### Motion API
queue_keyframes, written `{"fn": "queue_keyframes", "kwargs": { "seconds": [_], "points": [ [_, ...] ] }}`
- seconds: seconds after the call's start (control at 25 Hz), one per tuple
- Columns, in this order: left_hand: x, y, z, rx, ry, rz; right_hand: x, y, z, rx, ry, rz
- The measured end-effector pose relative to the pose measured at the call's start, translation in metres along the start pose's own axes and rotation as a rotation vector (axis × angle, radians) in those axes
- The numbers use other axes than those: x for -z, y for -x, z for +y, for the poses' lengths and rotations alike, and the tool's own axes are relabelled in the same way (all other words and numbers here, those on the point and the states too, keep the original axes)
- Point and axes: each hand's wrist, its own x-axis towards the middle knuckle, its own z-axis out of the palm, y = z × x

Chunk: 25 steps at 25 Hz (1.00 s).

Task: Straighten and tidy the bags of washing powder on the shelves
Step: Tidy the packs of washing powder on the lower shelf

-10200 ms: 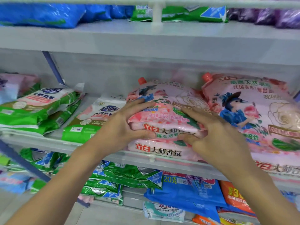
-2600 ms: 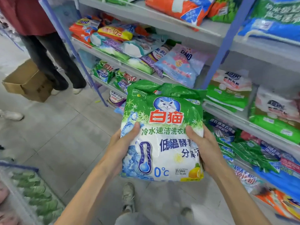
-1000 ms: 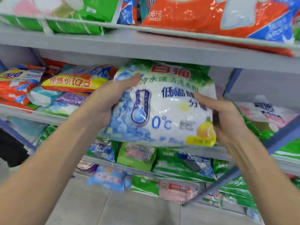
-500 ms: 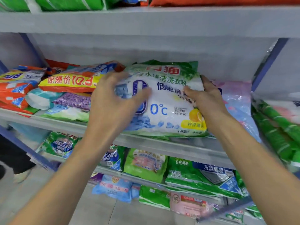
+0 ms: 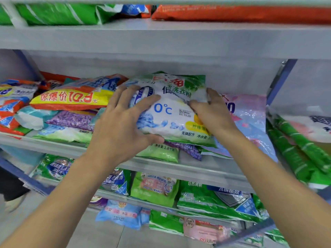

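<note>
Grey metal shelves with blue uprights are filling the view, and the middle shelf (image 5: 206,164) is carrying heaps of washing powder bags. A white and green bag marked 0°C (image 5: 172,116) is lying flat on top of a stack near the shelf's front edge, with a pale green bag (image 5: 159,153) showing beneath it. The left hand (image 5: 123,126) is grasping its left side, fingers spreading across the top face and the thumb hooking under the near edge. The right hand (image 5: 213,113) is gripping the right side, fingers curling over the far corner and the thumb pressing on the top. A yellow and orange bag (image 5: 71,99) is lying just to the left, a pink and lilac bag (image 5: 250,120) is partly tucked under on the right.
</note>
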Motion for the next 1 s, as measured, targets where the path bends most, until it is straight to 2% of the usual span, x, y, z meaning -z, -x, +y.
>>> {"fn": "queue_keyframes", "kwargs": {
  "seconds": [0.08,0.16,0.28,0.32,0.4,0.48,0.52,0.64,0.84,1.0],
  "points": [
    [-0.003,0.001,0.002,-0.012,-0.021,0.014,0.013,0.027,0.010,0.023,-0.002,-0.063],
    [-0.010,0.008,0.012,0.006,-0.071,0.017,0.033,0.052,0.023,0.049,0.024,-0.057],
    [-0.025,0.025,0.050,0.005,0.004,0.107,0.075,0.065,0.051,0.038,0.319,0.202],
    [-0.031,0.032,0.064,-0.039,0.078,0.135,0.089,0.066,0.059,-0.025,0.442,0.253],
    [-0.050,0.042,0.096,-0.161,0.225,0.151,0.108,0.063,0.072,-0.229,0.553,0.233],
    [-0.070,0.048,0.125,-0.242,0.334,0.116,0.110,0.058,0.075,-0.406,0.392,0.154],
    [-0.079,0.049,0.137,-0.228,0.384,0.070,0.109,0.058,0.072,-0.459,0.256,0.133],
    [-0.085,0.049,0.164,0.092,0.468,-0.162,0.112,0.052,0.074,-0.467,0.043,0.122],
    [-0.074,0.028,0.164,0.581,0.699,-0.325,0.122,0.054,0.058,-0.423,-0.314,0.178],
    [-0.075,0.021,0.160,0.886,1.209,-0.379,0.124,0.088,0.032,-0.219,-0.456,0.230]
  ]
}}
